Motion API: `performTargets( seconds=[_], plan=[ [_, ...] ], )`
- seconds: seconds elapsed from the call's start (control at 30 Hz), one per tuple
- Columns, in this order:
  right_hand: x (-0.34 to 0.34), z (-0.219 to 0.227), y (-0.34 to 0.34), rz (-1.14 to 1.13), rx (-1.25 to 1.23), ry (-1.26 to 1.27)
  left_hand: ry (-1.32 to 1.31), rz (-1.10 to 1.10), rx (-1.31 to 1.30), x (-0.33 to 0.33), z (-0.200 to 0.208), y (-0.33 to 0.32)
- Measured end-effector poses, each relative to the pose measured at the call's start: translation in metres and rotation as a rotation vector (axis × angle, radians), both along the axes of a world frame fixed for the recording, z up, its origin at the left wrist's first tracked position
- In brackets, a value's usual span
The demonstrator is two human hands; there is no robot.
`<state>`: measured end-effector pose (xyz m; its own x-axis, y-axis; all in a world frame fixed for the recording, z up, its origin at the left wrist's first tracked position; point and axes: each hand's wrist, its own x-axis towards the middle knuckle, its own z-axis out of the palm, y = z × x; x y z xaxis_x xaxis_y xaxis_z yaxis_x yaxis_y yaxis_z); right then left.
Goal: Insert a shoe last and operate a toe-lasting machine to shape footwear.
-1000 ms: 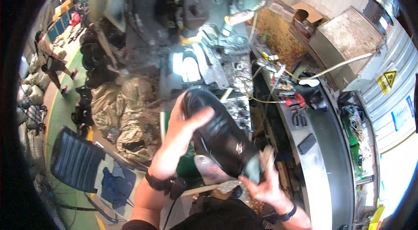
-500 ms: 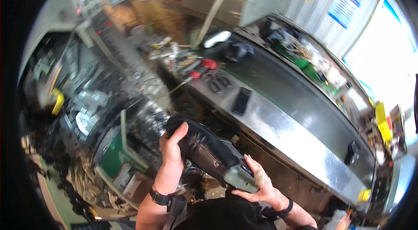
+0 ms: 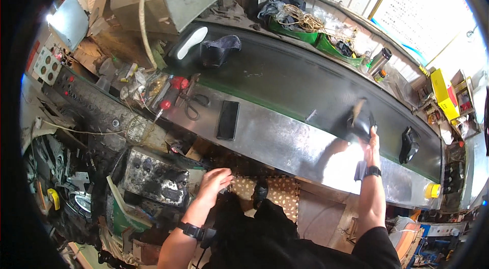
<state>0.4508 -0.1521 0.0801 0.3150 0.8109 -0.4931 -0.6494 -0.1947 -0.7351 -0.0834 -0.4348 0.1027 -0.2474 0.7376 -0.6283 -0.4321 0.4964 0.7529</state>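
Note:
In my right hand [image 3: 373, 148] is a black shoe [image 3: 360, 122], held at its near end over the dark conveyor belt [image 3: 285, 85], just past the shiny metal ledge [image 3: 275, 139]. The shoe is slightly blurred, and I cannot tell whether it touches the belt. My left hand [image 3: 216, 185] is in front of the ledge, below the phone, with fingers loosely bent and nothing visible in it. Another black shoe [image 3: 409, 145] stands on the belt to the right. At the belt's far left are a dark shoe [image 3: 220, 50] and a white sole [image 3: 192, 43].
A black phone [image 3: 227, 120] and black-handled scissors [image 3: 194, 106] lie on the ledge, near red-topped items [image 3: 178, 83]. Green bins [image 3: 293, 32] of cord and scraps line the back. A yellow roll [image 3: 432, 190] is at the ledge's right end. Dirty machinery [image 3: 155, 175] stands at left.
Both hands held the black shoe near my body. My left hand has let go; my right hand has carried the shoe right and forward over the belt. The view has turned right.

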Motion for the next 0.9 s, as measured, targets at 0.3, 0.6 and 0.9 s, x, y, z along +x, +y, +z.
performTargets(
  seconds=[0.3,0.6,0.9],
  plan=[
    [-0.312,-0.061,-0.111,0.999,0.929,-1.597,0.217,-0.004,-0.001,-0.025,-0.019,0.102],
    [-0.172,-0.043,-0.143,1.102,0.744,-1.395,0.828,-0.297,0.404,-0.124,-0.028,0.363],
    [-0.265,-0.006,-0.044,0.566,-0.024,-0.390,1.319,-1.243,0.425,-0.151,0.027,0.519]
  ],
)
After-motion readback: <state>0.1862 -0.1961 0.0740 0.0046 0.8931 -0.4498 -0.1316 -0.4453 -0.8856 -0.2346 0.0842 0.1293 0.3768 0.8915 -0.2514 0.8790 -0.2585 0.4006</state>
